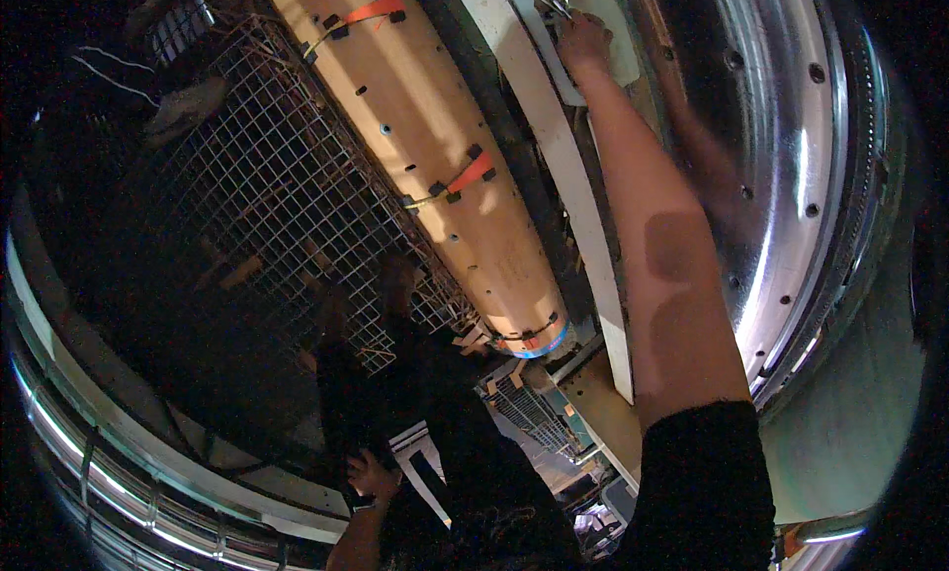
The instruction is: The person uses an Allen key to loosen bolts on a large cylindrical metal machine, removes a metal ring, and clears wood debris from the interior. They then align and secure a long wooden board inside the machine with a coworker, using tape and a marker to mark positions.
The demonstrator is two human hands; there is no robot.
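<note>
My right hand reaches far forward, with its fingers at a small shiny metal part by a pale panel; whether they grip it cannot be made out. Low and left of centre, my left hand rests near my dark clothing, a band on its wrist; what it touches is unclear. Between them runs a long tan rounded board with small dark holes. Orange strips with black clips lie across it, and a blue band circles its near end.
A metal wire grid lies left of the board, with wood-like scraps around it. A pale curved rail passes beside my right forearm. Polished curved metal with bolt holes fills the right side. Metal rails curve at lower left.
</note>
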